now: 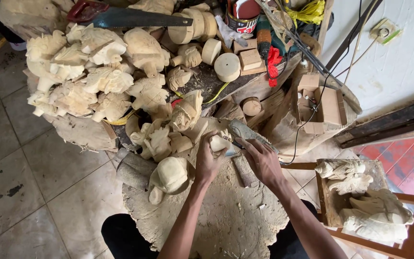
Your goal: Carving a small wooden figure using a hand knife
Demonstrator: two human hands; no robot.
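My left hand (208, 163) grips a small pale wooden carving (219, 142) over a dusty round stump (226, 216). My right hand (260, 159) holds a grey corded rotary tool (248, 133), its tip against the carving. The tool's black cord (307, 120) runs off to the right toward the wall. A rounded carved wooden head (169, 175) lies just left of my left wrist.
Many pale carved figures (97, 76) are heaped on the bench at upper left. A handsaw (125, 17), round wood blanks (227, 66) and a red can (243, 17) lie behind. More carvings (360, 192) fill a wooden crate at right. Tiled floor at left.
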